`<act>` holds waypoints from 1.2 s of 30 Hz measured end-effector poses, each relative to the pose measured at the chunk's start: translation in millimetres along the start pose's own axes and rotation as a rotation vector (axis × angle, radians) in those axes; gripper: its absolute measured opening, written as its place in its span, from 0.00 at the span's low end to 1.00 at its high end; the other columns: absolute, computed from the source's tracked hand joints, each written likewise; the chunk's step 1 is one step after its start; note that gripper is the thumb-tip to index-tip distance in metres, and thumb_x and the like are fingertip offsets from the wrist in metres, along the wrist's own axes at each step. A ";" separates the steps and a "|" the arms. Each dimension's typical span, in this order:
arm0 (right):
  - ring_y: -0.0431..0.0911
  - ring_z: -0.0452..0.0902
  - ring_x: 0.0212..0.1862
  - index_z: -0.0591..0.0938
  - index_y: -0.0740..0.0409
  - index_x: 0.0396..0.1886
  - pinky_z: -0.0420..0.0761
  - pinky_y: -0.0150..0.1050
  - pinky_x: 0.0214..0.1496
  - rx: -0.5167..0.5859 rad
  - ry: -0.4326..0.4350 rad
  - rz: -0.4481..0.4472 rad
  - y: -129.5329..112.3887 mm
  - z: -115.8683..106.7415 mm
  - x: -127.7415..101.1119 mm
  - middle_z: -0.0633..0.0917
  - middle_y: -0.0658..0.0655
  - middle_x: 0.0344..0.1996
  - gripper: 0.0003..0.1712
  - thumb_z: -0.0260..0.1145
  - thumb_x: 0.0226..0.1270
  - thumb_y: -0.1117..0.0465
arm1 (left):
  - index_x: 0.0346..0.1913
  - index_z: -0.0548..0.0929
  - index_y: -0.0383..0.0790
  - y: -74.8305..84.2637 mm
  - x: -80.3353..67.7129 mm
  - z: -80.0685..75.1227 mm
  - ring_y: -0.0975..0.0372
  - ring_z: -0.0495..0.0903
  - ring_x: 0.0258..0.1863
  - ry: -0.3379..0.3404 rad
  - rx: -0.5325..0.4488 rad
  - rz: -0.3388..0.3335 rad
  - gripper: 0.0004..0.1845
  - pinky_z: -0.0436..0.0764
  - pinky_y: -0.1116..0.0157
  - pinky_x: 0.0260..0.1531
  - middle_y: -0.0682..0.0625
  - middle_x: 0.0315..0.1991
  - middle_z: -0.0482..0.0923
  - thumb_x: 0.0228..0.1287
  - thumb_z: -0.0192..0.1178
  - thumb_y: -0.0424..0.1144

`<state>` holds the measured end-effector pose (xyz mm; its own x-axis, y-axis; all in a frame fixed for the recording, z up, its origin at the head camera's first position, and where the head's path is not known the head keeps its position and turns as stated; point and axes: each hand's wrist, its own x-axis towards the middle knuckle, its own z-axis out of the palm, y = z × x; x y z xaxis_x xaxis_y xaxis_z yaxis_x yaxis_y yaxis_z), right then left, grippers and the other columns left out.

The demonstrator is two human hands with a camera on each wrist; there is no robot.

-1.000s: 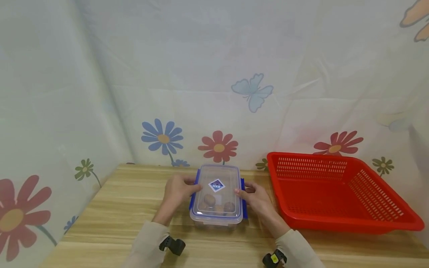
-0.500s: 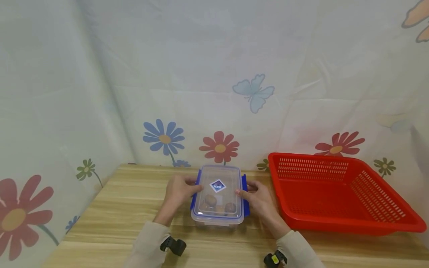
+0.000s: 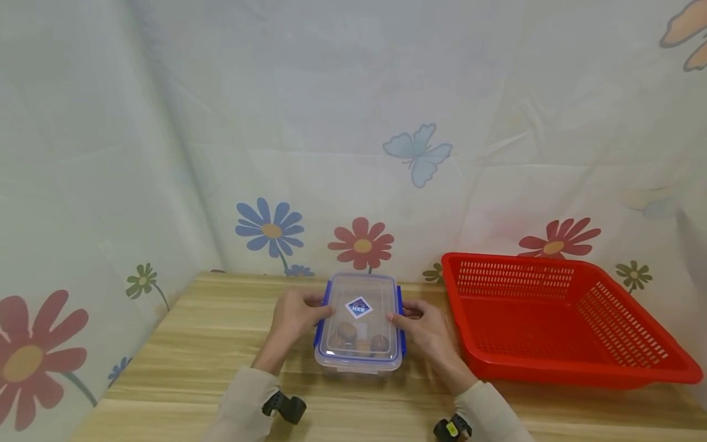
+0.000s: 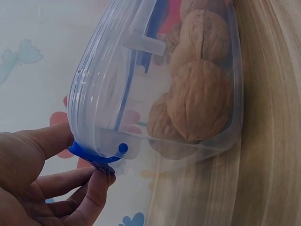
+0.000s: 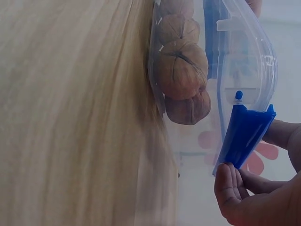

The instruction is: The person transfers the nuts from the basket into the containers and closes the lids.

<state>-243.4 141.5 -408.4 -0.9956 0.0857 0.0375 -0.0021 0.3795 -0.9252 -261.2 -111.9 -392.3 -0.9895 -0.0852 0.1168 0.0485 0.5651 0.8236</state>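
A clear plastic food container (image 3: 370, 288) with a blue-sealed lid lies flat on the table. Several walnuts (image 4: 202, 99) sit inside, mostly toward its near end. My left hand (image 3: 295, 314) is at the left side, thumb on the lid's edge and fingertips pinching the blue left latch (image 4: 91, 154). On the opposite side, my right hand (image 3: 428, 328) has its thumb on the lid's edge while its curled fingers hold the lower end of the blue right latch (image 5: 247, 136). That latch stands tilted out from the container wall. The lid is on.
A large red plastic basket (image 3: 552, 367) with slotted walls stands right of the container, near my right hand. The wood-grain table (image 3: 204, 344) ends at a flower-printed curtain (image 3: 309, 123) behind. Dark cameras are strapped to both wrists.
The right latch swung slightly outward half a second ago and now sits closer to the container side. Both hands and the container have stayed in place.
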 end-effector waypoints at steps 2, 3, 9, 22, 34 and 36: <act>0.53 0.85 0.46 0.82 0.69 0.63 0.90 0.47 0.54 -0.002 -0.003 -0.014 -0.2 0.8 0.8 0.87 0.61 0.48 0.27 0.77 0.70 0.60 | 0.52 0.90 0.28 -0.2 0.6 -0.5 0.52 0.90 0.40 0.002 0.000 0.005 0.17 0.91 0.55 0.44 0.39 0.44 0.90 0.64 0.76 0.35; 0.53 0.85 0.46 0.82 0.69 0.63 0.90 0.47 0.54 -0.004 -0.004 -0.019 -0.6 1.2 1.0 0.87 0.61 0.47 0.27 0.77 0.70 0.60 | 0.52 0.90 0.28 -0.4 0.9 -0.9 0.52 0.90 0.40 0.003 0.001 0.007 0.17 0.91 0.55 0.44 0.39 0.44 0.90 0.63 0.76 0.35; 0.53 0.84 0.46 0.82 0.70 0.63 0.90 0.47 0.53 -0.025 -0.002 -0.040 -1.1 2.8 1.3 0.86 0.62 0.47 0.26 0.76 0.70 0.61 | 0.51 0.90 0.28 -3.0 3.0 -1.5 0.53 0.90 0.39 0.006 -0.004 0.019 0.18 0.91 0.56 0.42 0.39 0.43 0.90 0.62 0.77 0.36; 0.52 0.82 0.44 0.84 0.72 0.59 0.90 0.47 0.53 -0.051 0.020 -0.110 0.1 0.3 2.4 0.86 0.61 0.44 0.24 0.77 0.69 0.62 | 0.52 0.91 0.30 -2.8 5.9 -1.1 0.56 0.89 0.37 -0.007 -0.050 -0.007 0.18 0.91 0.58 0.42 0.42 0.42 0.90 0.63 0.78 0.36; 0.52 0.84 0.42 0.85 0.71 0.57 0.90 0.46 0.50 -0.092 0.011 -0.118 0.6 -1.4 5.3 0.88 0.60 0.42 0.23 0.78 0.68 0.62 | 0.53 0.90 0.30 -3.9 3.7 -0.3 0.56 0.88 0.38 -0.013 -0.073 -0.008 0.18 0.91 0.58 0.42 0.41 0.43 0.90 0.63 0.78 0.35; 0.51 0.85 0.42 0.85 0.69 0.58 0.91 0.46 0.50 -0.106 0.007 -0.105 0.3 -0.7 5.6 0.88 0.59 0.43 0.24 0.78 0.67 0.61 | 0.52 0.90 0.29 -5.1 2.9 -1.4 0.55 0.89 0.38 -0.009 -0.079 -0.011 0.18 0.91 0.58 0.41 0.41 0.42 0.90 0.62 0.78 0.35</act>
<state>-248.9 142.7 -408.2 -0.9898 0.0469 0.1348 -0.0958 0.4815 -0.8712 -264.2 -116.2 -395.4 -0.9912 -0.0834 0.1031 0.0483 0.4973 0.8662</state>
